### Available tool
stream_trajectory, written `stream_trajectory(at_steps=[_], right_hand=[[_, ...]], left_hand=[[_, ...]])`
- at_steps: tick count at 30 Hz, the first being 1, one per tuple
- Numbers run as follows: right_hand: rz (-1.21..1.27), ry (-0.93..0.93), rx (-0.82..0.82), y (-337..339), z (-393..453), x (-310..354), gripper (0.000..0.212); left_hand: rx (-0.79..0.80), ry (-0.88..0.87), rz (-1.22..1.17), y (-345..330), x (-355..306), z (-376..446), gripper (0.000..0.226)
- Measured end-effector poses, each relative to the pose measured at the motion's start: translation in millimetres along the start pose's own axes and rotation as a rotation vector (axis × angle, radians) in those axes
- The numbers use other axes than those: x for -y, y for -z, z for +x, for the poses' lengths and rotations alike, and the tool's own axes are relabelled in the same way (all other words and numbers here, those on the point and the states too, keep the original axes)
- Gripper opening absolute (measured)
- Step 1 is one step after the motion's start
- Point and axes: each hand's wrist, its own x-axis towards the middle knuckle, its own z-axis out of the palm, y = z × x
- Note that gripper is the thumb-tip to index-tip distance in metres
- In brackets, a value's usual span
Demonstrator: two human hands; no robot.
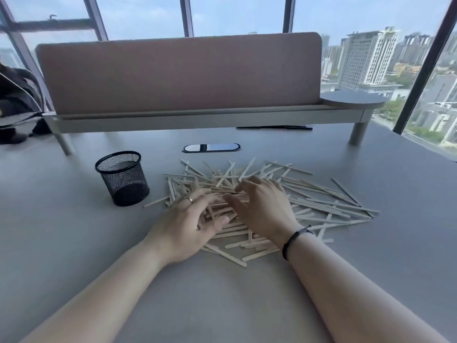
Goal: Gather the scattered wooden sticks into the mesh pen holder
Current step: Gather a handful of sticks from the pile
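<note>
Both hands, left hand [190, 226] and right hand [262, 206], rest fingers spread, grip apart, on wooden sticks [321, 201].

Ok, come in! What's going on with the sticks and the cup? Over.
Left hand and right hand both down on the wooden sticks, fingers spread, nothing lifted. Mesh pen holder upright left of the pile, looks empty. Path clear.

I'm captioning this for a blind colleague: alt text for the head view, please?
Both hands, left hand and right hand, rest on a scattered pile of wooden sticks on a grey table; an empty mesh pen holder stands left of it.
</note>
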Motion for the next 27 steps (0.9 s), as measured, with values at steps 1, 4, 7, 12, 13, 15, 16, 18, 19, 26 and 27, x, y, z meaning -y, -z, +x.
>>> stream_trajectory(at_steps=[1, 4, 7, 12, 13, 15, 16, 18, 19, 26, 27], right_hand=[[0.002, 0.007, -0.003, 1, -1, 0, 0.052], [0.013, 0.027, 0.003, 1, -4, 1, 0.049], [0.016, 0.04, 0.023, -1, -3, 0, 0.05], [0.03, 0.082, 0.061, -2, -2, -7, 0.057], [0.039, 0.099, 0.082, -2, -2, -9, 0.059], [0.045, 0.12, 0.139, -2, -2, -11, 0.062], [0.04, 0.127, 0.164, -3, -3, -12, 0.064], [0.032, 0.13, 0.191, -5, -3, -12, 0.069], [0.033, 0.126, 0.19, -6, -3, -11, 0.07], [-0.003, 0.079, 0.138, -7, -2, -4, 0.066], [-0.002, 0.076, 0.132, -7, -2, -4, 0.066]], left_hand=[[0.068, 0.004, 0.028, 2, 0, -3, 0.092], [0.212, -0.021, 0.11, 5, -2, -6, 0.108], [0.263, -0.061, 0.17, 9, -5, -4, 0.125], [0.209, -0.135, 0.11, 4, 1, 0, 0.127], [0.177, -0.122, 0.09, 3, 2, 2, 0.124], [0.118, -0.094, 0.052, 1, 4, 5, 0.115], [0.099, -0.092, 0.039, 0, 4, 7, 0.111], [0.076, -0.104, 0.033, -3, 5, 9, 0.104], [0.067, -0.112, 0.035, -4, 5, 10, 0.102], [-0.03, -0.151, 0.091, -7, 1, 10, 0.083], [-0.038, -0.151, 0.101, -7, 0, 10, 0.082]])
